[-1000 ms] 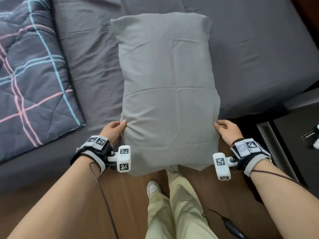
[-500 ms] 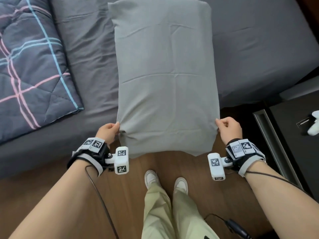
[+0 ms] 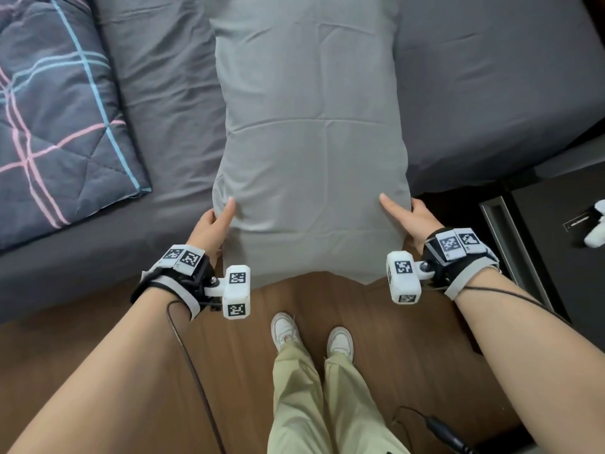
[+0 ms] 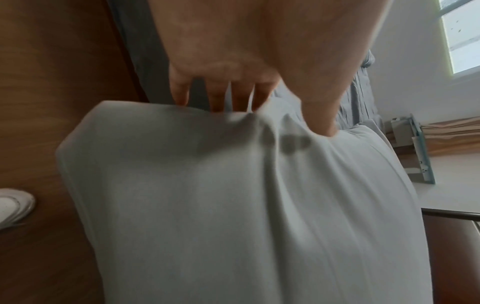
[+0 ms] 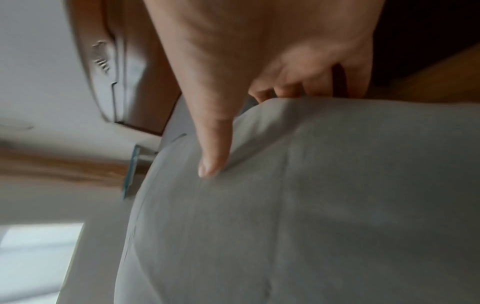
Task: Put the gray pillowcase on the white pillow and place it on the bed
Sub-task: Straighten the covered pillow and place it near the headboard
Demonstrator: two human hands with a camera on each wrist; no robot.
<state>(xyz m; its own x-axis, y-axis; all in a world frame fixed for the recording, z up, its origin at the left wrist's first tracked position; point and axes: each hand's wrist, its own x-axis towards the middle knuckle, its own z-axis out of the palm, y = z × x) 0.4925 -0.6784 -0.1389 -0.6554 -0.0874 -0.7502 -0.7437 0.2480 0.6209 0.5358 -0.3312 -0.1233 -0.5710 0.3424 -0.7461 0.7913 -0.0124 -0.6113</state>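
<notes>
The pillow in its gray pillowcase [image 3: 311, 132] is held out lengthwise over the bed [image 3: 491, 93], its near end above the floor. No white fabric shows. My left hand [image 3: 214, 221] grips the near left side, thumb on top and fingers underneath. My right hand [image 3: 404, 216] grips the near right side the same way. In the left wrist view the left thumb dents the gray pillowcase [image 4: 233, 205] and the fingers [image 4: 218, 98] go behind its edge. In the right wrist view the thumb lies on the pillowcase [image 5: 311, 205] with the fingers [image 5: 293, 88] curled behind it.
A folded dark plaid quilt [image 3: 55, 119] lies on the bed's left part. A dark nightstand [image 3: 556, 257] with a white object [image 3: 597, 227] stands at the right. Wooden floor [image 3: 98, 329], my legs and white shoes [image 3: 284, 329] are below, and a black cable [image 3: 438, 427] lies on the floor.
The pillow has moved forward, further over the bed. Both hands shifted from pinching the open end's corners to gripping the pillow's sides with thumbs on top.
</notes>
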